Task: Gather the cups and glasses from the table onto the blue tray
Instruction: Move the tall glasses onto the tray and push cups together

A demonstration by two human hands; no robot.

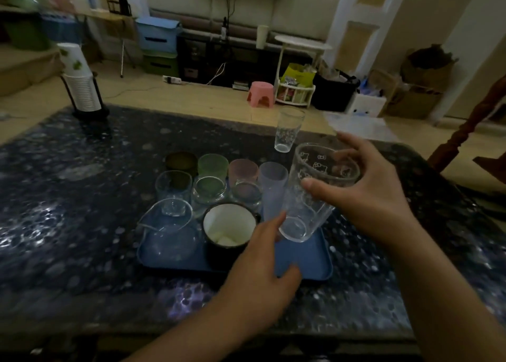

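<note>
A blue tray [309,265] lies on the dark speckled table [68,224], loaded with several cups and glasses: frosted tumblers, clear low glasses, a glass pitcher [167,233] and a white-lined mug [228,224]. My right hand [364,194] grips a tall clear glass with printed figures [309,197], tilted over the tray's right side. My left hand [262,268] hovers over the tray's near right part, fingers spread, a fingertip touching that glass's base. Another tall clear glass [287,130] stands on the table beyond the tray.
A stack of white paper cups in a black holder [82,90] stands at the table's far left corner. Beyond the table are a pink stool [261,93], a white side table, storage boxes and a wooden chair at the right edge.
</note>
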